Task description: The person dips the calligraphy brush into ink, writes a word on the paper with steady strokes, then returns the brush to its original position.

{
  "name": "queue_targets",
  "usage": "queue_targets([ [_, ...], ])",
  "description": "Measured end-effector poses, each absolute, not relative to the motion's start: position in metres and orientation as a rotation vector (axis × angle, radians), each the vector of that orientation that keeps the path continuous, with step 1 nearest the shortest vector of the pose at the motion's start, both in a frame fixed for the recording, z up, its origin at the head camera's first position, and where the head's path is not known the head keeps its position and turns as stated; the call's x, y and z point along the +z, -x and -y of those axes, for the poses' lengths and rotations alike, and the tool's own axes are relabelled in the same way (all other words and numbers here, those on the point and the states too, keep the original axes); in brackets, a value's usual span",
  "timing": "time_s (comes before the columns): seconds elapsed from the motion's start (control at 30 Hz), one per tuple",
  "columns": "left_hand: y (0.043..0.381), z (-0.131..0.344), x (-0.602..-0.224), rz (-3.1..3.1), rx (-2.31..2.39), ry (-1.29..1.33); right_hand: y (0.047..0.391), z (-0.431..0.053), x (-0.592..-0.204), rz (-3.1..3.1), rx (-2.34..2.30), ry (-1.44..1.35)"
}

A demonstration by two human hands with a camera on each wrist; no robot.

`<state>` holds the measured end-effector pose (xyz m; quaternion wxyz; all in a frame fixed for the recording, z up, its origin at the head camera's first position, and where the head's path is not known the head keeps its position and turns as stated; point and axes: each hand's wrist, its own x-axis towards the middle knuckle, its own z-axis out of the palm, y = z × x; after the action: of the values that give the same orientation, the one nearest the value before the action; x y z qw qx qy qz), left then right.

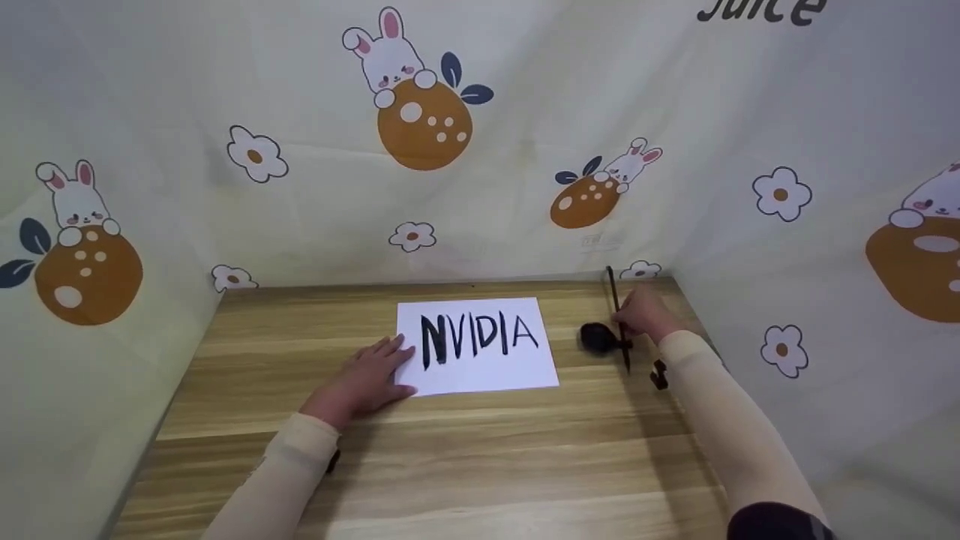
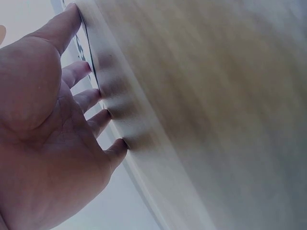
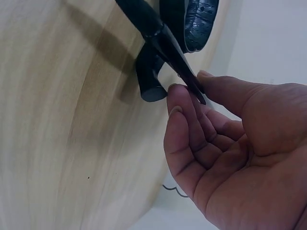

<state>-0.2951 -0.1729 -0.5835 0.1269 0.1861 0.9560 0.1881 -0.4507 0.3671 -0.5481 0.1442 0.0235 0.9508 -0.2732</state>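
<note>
A white sheet of paper (image 1: 480,379) with "NVIDIA" lettered in black strokes lies on the wooden table. My left hand (image 1: 367,379) rests at the sheet's left edge; its spread fingers (image 2: 98,122) touch down there. To the right of the paper, my right hand (image 1: 646,311) pinches a slim black brush (image 1: 612,285) between thumb and fingertips. In the right wrist view the brush (image 3: 168,48) tapers to a thin end between those fingers. Beside it is a small black dish (image 1: 596,339), with a stubby handle (image 3: 150,86). The brush lies across or just above this handle; I cannot tell which.
The wood-grain table (image 1: 480,465) ends at a pale cloth (image 1: 315,217) printed with rabbits, oranges and flowers, which closes off the back and both sides. A small black piece (image 1: 658,375) sits by the right sleeve.
</note>
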Motion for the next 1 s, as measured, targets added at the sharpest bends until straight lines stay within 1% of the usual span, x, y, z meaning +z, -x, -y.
queue_targets([
  [0.2, 0.2947, 0.1718, -0.5833, -2.791, 0.542, -0.555, 0.4513, -0.3698, -0.5517, -2.782, -0.604, 0.043],
  [0.3, 0.2954, 0.172, -0.5843, -2.792, 0.538, -0.552, 0.4521, -0.3712, -0.5524, -2.777, -0.592, 0.062],
  [0.67, 0.2955, 0.1727, -0.587, -2.783, 0.525, -0.517, 0.4508, -0.3697, -0.5542, -2.765, -0.635, 0.042],
  [1.0, 0.2979, 0.1726, -0.5881, -2.791, 0.509, -0.512, 0.4481, -0.3664, -0.5523, -2.773, -0.572, 0.029],
])
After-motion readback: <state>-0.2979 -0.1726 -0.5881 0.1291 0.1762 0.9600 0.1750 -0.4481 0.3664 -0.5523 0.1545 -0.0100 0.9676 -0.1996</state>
